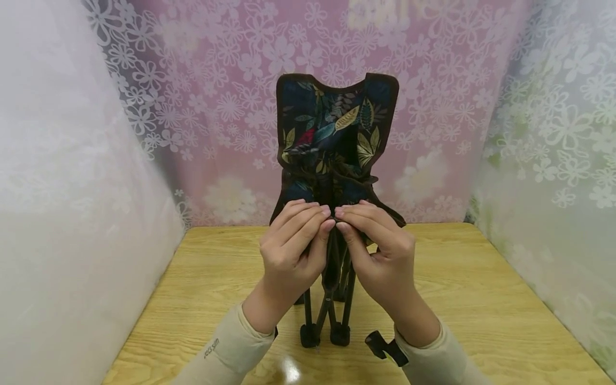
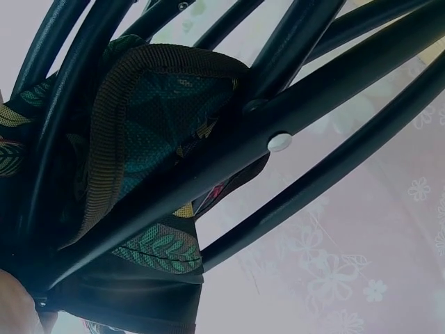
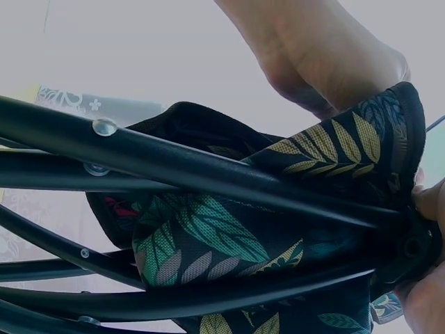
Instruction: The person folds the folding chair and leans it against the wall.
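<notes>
A small folding chair [image 1: 332, 128] stands upright, partly folded, its dark fabric printed with leaves and edged in brown. My left hand [image 1: 295, 238] grips its near left corner, thumb below and fingers on top. Mirroring it, my right hand [image 1: 382, 243] holds the near right corner, and both sets of fingertips almost meet at the middle. Dark tube legs [image 3: 208, 163] with silvery rivets converge at a joint beside the right hand in the right wrist view. Seat fabric [image 2: 156, 139] bunches between the tubes in the left wrist view. My hands hide part of the seat front.
The chair's black feet [image 1: 339, 335] rest on a wood-grain table [image 1: 207, 310]. Behind it hangs a pink flowered curtain [image 1: 216, 107]. Pale sheets stand along the left [image 1: 62, 187] and right [image 1: 553, 187] sides. Black wrist-mounted gear [image 1: 386, 347] sits at my right cuff.
</notes>
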Motion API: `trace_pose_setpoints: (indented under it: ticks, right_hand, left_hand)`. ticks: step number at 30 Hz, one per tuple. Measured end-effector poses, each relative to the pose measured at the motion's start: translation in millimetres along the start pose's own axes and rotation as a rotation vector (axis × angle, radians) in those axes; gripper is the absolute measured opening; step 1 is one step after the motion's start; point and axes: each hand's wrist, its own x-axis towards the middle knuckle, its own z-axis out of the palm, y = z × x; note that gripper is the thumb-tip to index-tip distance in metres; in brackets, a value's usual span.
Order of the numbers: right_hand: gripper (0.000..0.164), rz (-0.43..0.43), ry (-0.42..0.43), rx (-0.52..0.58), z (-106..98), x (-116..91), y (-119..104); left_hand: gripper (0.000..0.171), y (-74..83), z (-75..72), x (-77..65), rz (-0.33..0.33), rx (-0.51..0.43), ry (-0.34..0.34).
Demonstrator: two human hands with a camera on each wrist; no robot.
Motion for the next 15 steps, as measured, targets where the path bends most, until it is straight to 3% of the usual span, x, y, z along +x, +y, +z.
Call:
trace_pose_setpoints:
  ticks: [15]
  right_hand:
    - [0.023,0.000,-0.014,-0.013,-2.3,-1.6,0.9]
  left_hand:
    - [0.017,3.3,-0.3,-1.4,-0.020,0.016,-0.011]
